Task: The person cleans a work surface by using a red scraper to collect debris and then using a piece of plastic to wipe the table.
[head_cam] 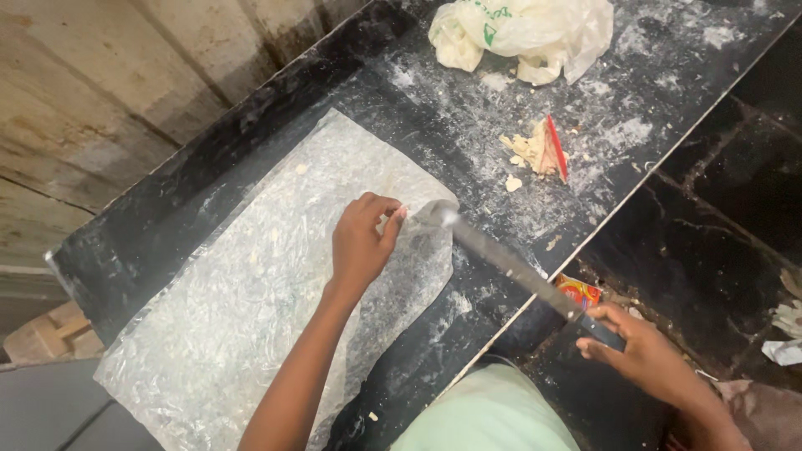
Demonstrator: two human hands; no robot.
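The right hand (647,355), off the counter's (635,100) near edge, clenches the handle of a long knife (510,263) whose blade slants up-left, tip meeting the plastic sheet (251,292) just beside the left hand's (361,242) fingers (391,221) pinching it.

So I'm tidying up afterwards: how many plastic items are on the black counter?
2. A clear plastic sheet lies flat under the left hand; a crumpled white plastic bag sits at the counter's far end. Others may lie outside the view.
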